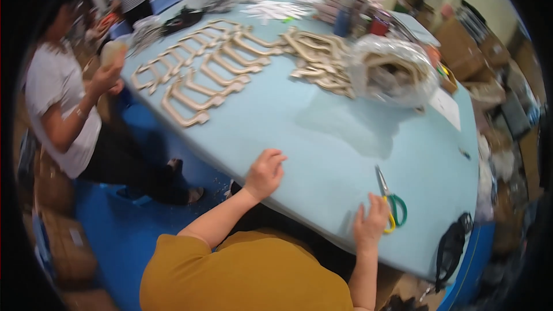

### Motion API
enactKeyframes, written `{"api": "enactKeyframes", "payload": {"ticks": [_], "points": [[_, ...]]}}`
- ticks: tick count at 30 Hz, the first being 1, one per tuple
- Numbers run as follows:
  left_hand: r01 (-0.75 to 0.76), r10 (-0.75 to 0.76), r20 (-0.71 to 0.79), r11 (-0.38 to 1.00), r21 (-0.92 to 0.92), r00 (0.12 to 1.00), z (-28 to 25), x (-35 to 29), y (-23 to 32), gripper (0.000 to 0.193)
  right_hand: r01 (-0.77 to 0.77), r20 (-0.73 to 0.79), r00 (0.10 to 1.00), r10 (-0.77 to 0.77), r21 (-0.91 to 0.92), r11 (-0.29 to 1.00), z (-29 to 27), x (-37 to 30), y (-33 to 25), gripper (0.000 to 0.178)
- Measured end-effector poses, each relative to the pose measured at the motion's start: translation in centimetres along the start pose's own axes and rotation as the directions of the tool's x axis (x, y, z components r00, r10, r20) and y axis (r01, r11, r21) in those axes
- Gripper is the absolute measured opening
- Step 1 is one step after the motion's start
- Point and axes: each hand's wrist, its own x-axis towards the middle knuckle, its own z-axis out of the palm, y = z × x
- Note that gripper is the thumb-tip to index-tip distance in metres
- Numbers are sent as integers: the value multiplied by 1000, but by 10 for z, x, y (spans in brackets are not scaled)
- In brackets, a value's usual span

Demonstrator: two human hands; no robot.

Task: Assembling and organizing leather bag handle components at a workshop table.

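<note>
Over the near edge of the pale blue table, my left hand (265, 175) is loosely closed, its fingers curled together. No object shows in it. Farther right, my right hand (370, 222) is open, thumb apart from the fingers. Just beside it lies a pair of scissors (397, 210) with one green and one yellow handle loop, blades pointing away from me. The hand partly covers the yellow loop; whether it touches it I cannot tell. Beyond my left hand, several beige angular frame-like pieces (216, 75) are laid out in rows.
More beige pieces (322, 60) are heaped beside a clear plastic bag (391, 72). White strips (276, 10) lie at the back. A black pouch-like item (452, 247) rests at the right edge. A person (72, 98) stands left of the table, holding something pale. Cardboard boxes (461, 49) crowd the right wall.
</note>
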Motion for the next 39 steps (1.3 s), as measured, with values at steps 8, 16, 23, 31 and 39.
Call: {"api": "enactKeyframes", "payload": {"ticks": [8,16,23,31,39], "points": [[-2,4,-56,1000,25,998,-3,5,1,19,-168,193,952,236,-311,935,17,31,63,55],[3,-2,-49,999,36,999,-1,6,-2,15,-152,146,972,183,-199,968,17,34,64,53],[-93,99,-84,993,70,992,-1,-2,-1,22,-24,-12,1000,21,-324,946,22,26,68,44],[43,-38,-20,900,433,999,-51,-138,8,45,290,289,877,-383,316,903,49,83,-86,39],[931,-978,-1,198,307,209,-109,-287,35,71,478,317,768,-556,294,828,150,102,-119,42]]}}
